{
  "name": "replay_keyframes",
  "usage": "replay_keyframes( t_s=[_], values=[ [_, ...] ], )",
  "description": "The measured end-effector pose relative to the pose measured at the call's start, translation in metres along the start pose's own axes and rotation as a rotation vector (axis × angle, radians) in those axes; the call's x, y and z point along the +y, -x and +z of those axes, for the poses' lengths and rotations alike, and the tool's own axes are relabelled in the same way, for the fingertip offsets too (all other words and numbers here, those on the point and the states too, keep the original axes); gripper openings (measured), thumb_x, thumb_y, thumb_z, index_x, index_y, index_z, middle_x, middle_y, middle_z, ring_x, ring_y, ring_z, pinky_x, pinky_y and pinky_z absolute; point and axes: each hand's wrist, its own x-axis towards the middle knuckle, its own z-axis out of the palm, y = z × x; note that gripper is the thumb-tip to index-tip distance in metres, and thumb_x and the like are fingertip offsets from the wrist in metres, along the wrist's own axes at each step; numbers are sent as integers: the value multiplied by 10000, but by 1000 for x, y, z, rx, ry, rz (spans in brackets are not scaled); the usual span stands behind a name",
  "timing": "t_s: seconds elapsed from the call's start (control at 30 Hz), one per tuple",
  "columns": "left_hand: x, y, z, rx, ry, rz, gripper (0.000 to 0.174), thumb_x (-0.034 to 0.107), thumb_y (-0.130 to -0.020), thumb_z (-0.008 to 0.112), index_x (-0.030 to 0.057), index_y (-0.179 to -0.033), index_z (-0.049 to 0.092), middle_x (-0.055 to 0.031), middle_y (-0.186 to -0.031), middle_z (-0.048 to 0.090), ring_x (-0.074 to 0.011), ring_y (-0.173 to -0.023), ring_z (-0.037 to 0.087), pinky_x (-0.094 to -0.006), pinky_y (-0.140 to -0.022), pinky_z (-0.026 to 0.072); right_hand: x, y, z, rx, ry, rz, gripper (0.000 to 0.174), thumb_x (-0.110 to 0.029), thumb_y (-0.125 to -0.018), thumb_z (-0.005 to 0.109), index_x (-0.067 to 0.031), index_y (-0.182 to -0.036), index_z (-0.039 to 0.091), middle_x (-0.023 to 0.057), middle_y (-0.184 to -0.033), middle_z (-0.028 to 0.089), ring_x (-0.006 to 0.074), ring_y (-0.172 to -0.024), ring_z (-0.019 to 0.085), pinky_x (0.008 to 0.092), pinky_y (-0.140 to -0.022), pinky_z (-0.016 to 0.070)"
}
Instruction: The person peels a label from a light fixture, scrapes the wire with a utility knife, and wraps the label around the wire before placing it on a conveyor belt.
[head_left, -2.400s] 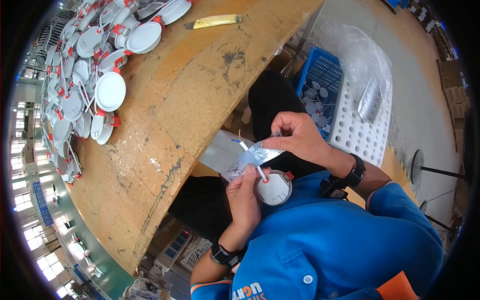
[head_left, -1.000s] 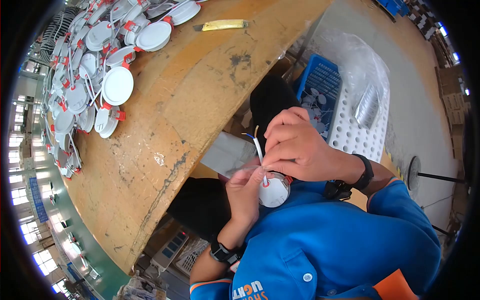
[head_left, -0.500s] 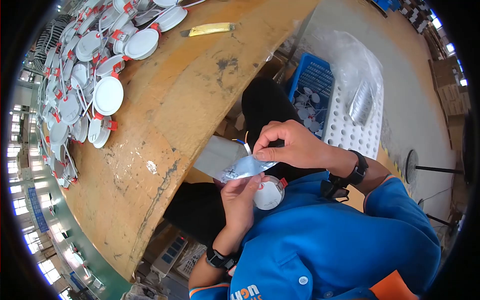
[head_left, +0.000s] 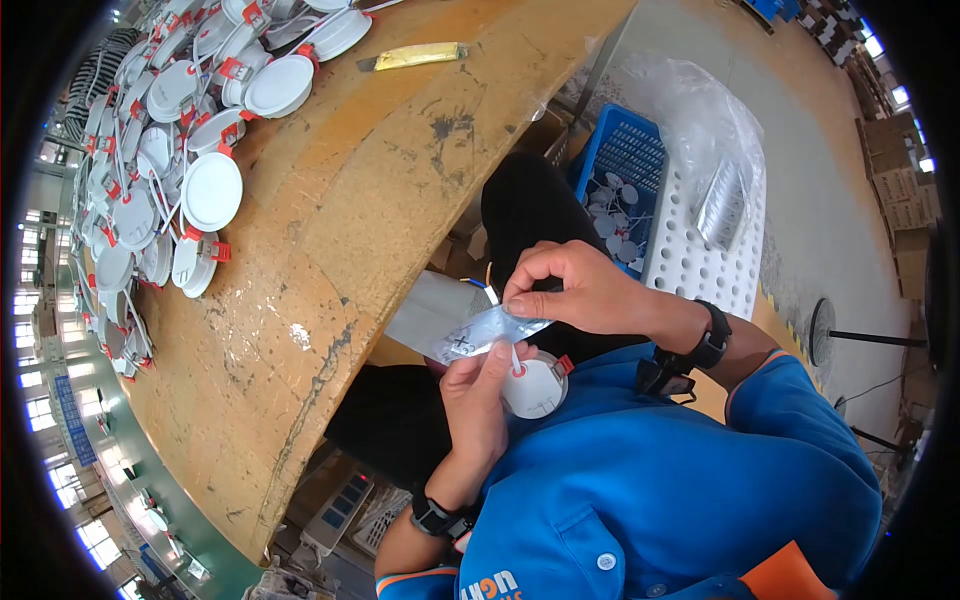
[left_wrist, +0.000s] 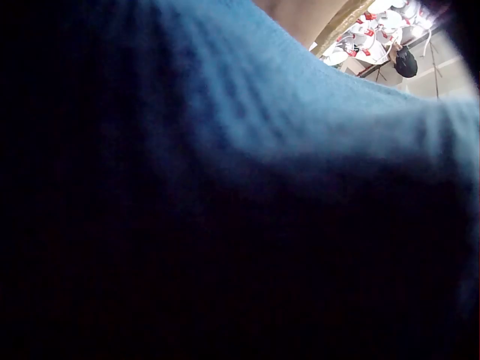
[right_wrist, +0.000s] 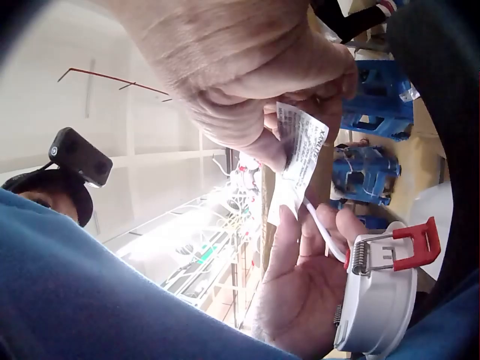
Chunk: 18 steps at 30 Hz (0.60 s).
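A silver printed label (head_left: 478,334) is stretched between my two hands in front of my shirt. My right hand (head_left: 572,288) pinches its upper end between thumb and fingers. At the other end, my left hand (head_left: 476,402) pinches the label with the thumb on top. A white cord runs behind the label, and its bare coloured wire ends (head_left: 488,282) stick out above. This cord leads to a round white downlight (head_left: 537,388) with a red spring clip (right_wrist: 417,244), resting beside the left palm. In the right wrist view the label (right_wrist: 300,154) shows small print. Blue cloth blocks most of the left wrist view.
A worn wooden table (head_left: 330,210) has a heap of downlights (head_left: 150,170) and a yellow-wrapped blade (head_left: 418,56). To the right stand a blue crate (head_left: 628,145) of lamps and a white perforated board (head_left: 700,262) carrying a plastic bag (head_left: 712,110).
My hands were close together over the cord one second ago. Since then they have drawn apart, with the label spread between them. The downlight's face shows more fully again.
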Motion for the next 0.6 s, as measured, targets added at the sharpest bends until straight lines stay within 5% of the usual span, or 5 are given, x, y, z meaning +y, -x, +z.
replay_keyframes(
  t_s=[0.6],
  values=[
    [2,-3,2,9,57,-37,186,161,-883,567,-12,-925,622,-121,-844,656,-192,-805,640,-313,-755,512,2,-2,0,-6,13,20,173,-199,-815,630,-28,-837,641,58,-777,599,169,-788,528,291,-728,408]
  ],
)
